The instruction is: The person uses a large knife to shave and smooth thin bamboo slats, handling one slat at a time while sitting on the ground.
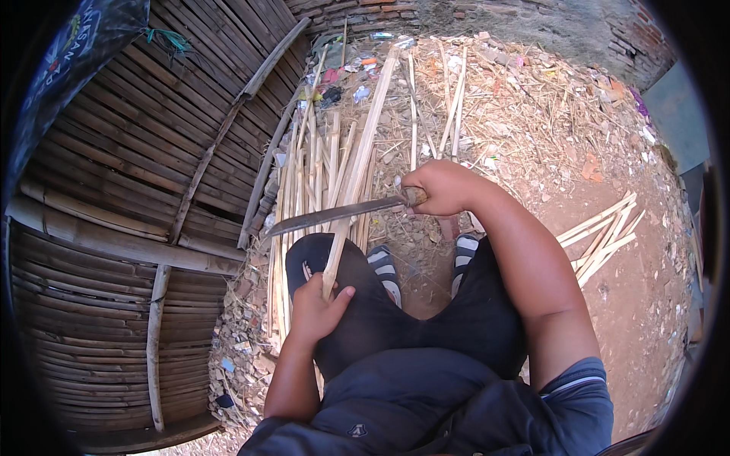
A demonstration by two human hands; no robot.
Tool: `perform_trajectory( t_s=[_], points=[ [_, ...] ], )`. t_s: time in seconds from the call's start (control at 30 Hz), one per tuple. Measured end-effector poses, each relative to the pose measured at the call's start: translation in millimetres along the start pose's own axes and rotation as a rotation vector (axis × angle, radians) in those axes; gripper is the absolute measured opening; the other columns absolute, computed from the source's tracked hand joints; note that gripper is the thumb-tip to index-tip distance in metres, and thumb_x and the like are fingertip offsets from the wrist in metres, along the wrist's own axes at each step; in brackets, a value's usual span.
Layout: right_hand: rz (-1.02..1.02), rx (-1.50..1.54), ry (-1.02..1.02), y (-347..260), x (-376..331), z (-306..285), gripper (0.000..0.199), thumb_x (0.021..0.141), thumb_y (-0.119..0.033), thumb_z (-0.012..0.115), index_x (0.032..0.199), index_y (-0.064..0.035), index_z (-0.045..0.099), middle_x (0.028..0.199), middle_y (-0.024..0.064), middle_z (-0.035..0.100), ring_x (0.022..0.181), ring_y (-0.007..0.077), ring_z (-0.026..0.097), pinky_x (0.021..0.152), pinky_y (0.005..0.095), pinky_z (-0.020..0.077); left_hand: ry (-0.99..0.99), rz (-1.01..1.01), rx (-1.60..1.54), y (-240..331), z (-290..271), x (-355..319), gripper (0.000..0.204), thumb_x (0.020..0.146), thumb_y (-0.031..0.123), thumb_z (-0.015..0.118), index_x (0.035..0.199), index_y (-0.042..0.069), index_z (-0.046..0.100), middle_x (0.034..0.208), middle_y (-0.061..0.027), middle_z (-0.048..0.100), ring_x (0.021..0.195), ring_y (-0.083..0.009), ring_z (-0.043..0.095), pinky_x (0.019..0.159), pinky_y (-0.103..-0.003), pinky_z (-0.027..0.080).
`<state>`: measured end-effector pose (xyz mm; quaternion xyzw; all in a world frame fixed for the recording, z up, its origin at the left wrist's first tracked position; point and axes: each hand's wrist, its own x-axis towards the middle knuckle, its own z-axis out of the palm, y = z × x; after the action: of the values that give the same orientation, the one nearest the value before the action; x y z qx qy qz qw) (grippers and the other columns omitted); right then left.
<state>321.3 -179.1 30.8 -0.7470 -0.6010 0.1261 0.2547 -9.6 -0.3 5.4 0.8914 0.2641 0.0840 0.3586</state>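
A long pale bamboo strip [369,129] slants up and away from my left hand [321,310], which is closed around its near end above my left knee. My right hand [439,188] grips the wooden handle of a machete [334,216]. The dark blade points left and crosses over the strip a little beyond my left hand; whether its edge touches the bamboo I cannot tell. Beneath and beside the strip, several more split bamboo strips [304,178] lie lengthwise on the ground to the left of my legs.
A slatted bamboo wall [114,152] stands close on my left. Behind the litter-strewn ground [525,114] runs a brick wall [487,17]. A small pile of cut bamboo pieces [604,232] lies to the right. My feet in striped socks [384,273] rest on bare soil.
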Motion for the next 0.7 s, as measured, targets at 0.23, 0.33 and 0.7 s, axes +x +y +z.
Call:
perform_trajectory(
  t_s=[0.23,0.33,0.7],
  points=[
    [0.370,-0.019,0.069,10,-7,-30,0.048,0.087,-0.035,0.083,0.123,-0.0046,0.073,0.108,0.0238,0.075,0.106,0.0423,0.072,0.093,0.0496,0.0569,0.009,0.015,0.024,-3,1,3,0.041,0.088,0.034,0.087,0.095,-0.001,0.066,0.070,-0.0151,0.066,0.066,-0.0310,0.069,0.065,-0.040,0.054],
    [0.219,-0.088,-0.098,-12,-11,-16,0.044,0.087,-0.036,0.083,0.118,-0.0068,0.074,0.106,0.0227,0.075,0.106,0.0424,0.072,0.093,0.0503,0.0566,0.007,0.012,0.014,-2,3,2,0.041,0.088,0.034,0.086,0.095,-0.002,0.067,0.072,-0.0159,0.068,0.068,-0.0322,0.071,0.066,-0.040,0.055],
    [0.515,0.049,0.235,47,-13,-33,0.050,0.085,-0.040,0.085,0.120,-0.0055,0.073,0.105,0.0242,0.075,0.104,0.0415,0.072,0.091,0.0489,0.0560,-0.008,-0.034,-0.008,-1,-3,2,0.042,0.089,0.035,0.085,0.097,-0.002,0.067,0.079,-0.0194,0.071,0.073,-0.0325,0.073,0.070,-0.040,0.056]
  ],
)
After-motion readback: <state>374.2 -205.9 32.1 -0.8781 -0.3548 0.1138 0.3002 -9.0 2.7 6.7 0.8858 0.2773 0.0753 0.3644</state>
